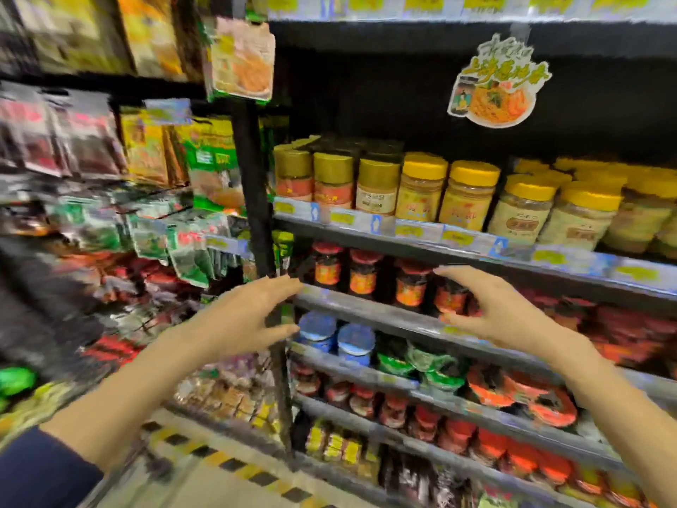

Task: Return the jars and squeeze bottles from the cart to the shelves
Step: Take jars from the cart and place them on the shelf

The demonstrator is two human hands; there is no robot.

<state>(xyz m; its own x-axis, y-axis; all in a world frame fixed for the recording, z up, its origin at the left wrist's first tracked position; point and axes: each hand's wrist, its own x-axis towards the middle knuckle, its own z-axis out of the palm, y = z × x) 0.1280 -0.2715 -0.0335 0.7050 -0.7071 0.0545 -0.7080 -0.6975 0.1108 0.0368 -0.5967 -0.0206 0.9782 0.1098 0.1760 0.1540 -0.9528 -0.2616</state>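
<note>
Both my hands are raised in front of the store shelves, and neither holds anything. My left hand (252, 317) hovers open by the black upright post (256, 199), fingers spread. My right hand (491, 306) is open, with thumb and fingers curved, just in front of a row of dark jars with red lids (364, 275) on the middle shelf (366, 309). Its fingertips are close to the rightmost of those jars (448, 293). Yellow-lidded jars (469, 196) and gold-lidded jars (333, 181) stand on the shelf above. The cart is out of view.
Blue-lidded tubs (355, 342) and green packs (421, 361) sit below the red-lidded jars, and more red-lidded jars (458, 434) lower still. Hanging sachets (208, 170) fill the left bay. A noodle sign (494, 86) hangs over the top shelf. Yellow-black floor tape (227, 463) runs along the base.
</note>
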